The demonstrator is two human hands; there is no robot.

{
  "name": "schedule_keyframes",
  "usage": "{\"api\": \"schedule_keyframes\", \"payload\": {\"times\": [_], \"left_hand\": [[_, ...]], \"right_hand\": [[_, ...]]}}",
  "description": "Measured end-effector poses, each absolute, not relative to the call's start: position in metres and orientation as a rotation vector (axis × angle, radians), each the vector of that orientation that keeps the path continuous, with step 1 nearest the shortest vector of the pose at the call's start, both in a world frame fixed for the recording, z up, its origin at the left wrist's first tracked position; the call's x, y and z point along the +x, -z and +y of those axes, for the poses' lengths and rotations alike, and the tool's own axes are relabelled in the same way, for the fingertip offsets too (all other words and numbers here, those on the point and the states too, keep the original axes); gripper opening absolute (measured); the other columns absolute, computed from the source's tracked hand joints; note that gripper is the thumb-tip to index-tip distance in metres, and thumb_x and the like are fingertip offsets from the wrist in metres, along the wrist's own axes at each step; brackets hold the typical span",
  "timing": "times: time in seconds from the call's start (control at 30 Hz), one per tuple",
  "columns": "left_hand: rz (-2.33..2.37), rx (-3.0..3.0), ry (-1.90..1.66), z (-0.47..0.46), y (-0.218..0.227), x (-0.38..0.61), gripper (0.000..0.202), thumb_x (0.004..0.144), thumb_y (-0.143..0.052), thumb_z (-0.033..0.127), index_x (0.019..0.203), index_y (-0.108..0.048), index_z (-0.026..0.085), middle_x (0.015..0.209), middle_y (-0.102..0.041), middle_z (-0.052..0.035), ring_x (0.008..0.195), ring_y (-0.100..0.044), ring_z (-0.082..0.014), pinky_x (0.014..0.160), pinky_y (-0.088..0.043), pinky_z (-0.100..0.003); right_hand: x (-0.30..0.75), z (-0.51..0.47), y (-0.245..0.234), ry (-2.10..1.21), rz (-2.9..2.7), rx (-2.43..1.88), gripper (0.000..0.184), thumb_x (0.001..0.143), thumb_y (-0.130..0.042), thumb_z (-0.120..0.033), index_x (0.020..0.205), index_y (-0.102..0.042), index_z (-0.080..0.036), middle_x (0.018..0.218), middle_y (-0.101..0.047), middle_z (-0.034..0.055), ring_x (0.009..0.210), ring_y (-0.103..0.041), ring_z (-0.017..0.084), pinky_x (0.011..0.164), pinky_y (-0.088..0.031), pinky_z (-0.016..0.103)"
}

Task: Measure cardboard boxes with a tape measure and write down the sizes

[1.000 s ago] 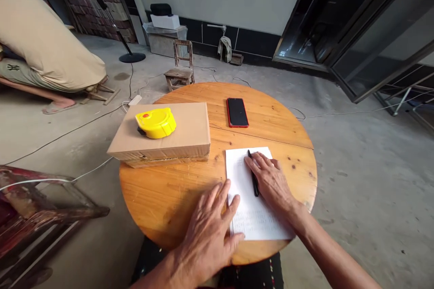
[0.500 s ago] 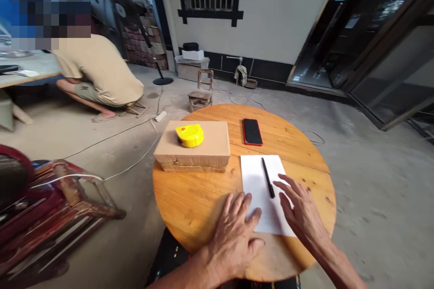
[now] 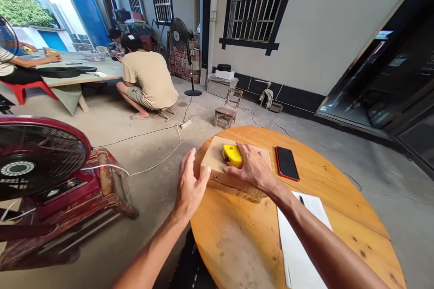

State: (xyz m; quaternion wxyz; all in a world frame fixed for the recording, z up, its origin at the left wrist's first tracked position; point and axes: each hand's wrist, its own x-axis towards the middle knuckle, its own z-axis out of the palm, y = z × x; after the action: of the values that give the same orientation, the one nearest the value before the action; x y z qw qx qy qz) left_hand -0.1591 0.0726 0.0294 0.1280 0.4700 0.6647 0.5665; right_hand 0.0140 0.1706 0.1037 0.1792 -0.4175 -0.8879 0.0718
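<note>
A yellow tape measure [image 3: 232, 155] with a red button lies on top of a closed cardboard box [image 3: 217, 168]. My right hand [image 3: 251, 165] reaches over the box and closes round the right side of the tape measure, thumb in front and fingers behind. My left hand [image 3: 190, 183] is held up at the left end of the box, open, thumb apart from the fingers, holding nothing. Under my right forearm lie white sheets of paper [image 3: 298, 253]. Only one end of a black pen [image 3: 301, 200] shows past the arm.
The round wooden table [image 3: 233, 230] carries a red-cased phone [image 3: 286, 163] right of the box. A dark red fan [image 3: 40, 167] stands at the left. Beyond are a small wooden chair [image 3: 228, 110], floor cables, a squatting person [image 3: 149, 76] and another person's arm at a workbench.
Both hands have left the paper and moved left to the box. My right hand has come onto the tape measure. The view has swung left.
</note>
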Motion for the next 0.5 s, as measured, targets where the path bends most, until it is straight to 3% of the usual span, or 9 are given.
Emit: {"api": "schedule_keyframes", "payload": {"times": [0.1, 0.23, 0.4, 0.5], "left_hand": [[1.847, 1.247, -1.563, 0.093, -0.034, -0.164, 0.058, 0.090, -0.053, 0.040, 0.141, -0.045, 0.015, 0.140, -0.053, -0.0176, 0.127, -0.053, -0.0304, 0.104, -0.043, -0.047], [1.680, 1.259, -1.504, 0.089, -0.035, -0.156, 0.043, 0.091, -0.047, 0.037, 0.128, -0.059, 0.020, 0.113, -0.072, -0.0079, 0.103, -0.067, -0.0247, 0.091, -0.052, -0.038], [1.659, 1.206, -1.563, 0.031, -0.011, -0.133, 0.058, 0.090, -0.047, 0.042, 0.141, -0.045, 0.015, 0.139, -0.057, -0.0134, 0.129, -0.053, -0.0271, 0.105, -0.044, -0.039], [1.715, 1.104, -1.573, -0.011, 0.015, -0.116, 0.064, 0.086, -0.056, 0.048, 0.141, -0.044, 0.018, 0.136, -0.060, -0.0132, 0.124, -0.057, -0.0287, 0.100, -0.049, -0.039]], "right_hand": [[0.017, 0.169, -0.099, -0.444, -2.340, -1.176, 0.065, 0.075, -0.070, -0.049, 0.128, -0.056, -0.014, 0.119, -0.064, 0.0165, 0.109, -0.060, 0.033, 0.092, -0.046, 0.049], [0.064, 0.150, -0.099, -0.817, -1.555, -1.138, 0.060, 0.071, -0.071, -0.056, 0.118, -0.062, -0.018, 0.101, -0.068, 0.0069, 0.086, -0.063, 0.024, 0.074, -0.051, 0.038], [0.120, 0.100, -0.096, -1.108, -0.831, -0.943, 0.041, 0.076, -0.068, -0.049, 0.109, -0.067, -0.026, 0.111, -0.066, 0.0030, 0.094, -0.068, 0.024, 0.078, -0.057, 0.040], [0.131, 0.062, -0.082, -1.237, -0.619, -0.951, 0.040, 0.074, -0.071, -0.049, 0.107, -0.070, -0.027, 0.107, -0.069, 0.0039, 0.092, -0.070, 0.025, 0.078, -0.060, 0.041]]}}
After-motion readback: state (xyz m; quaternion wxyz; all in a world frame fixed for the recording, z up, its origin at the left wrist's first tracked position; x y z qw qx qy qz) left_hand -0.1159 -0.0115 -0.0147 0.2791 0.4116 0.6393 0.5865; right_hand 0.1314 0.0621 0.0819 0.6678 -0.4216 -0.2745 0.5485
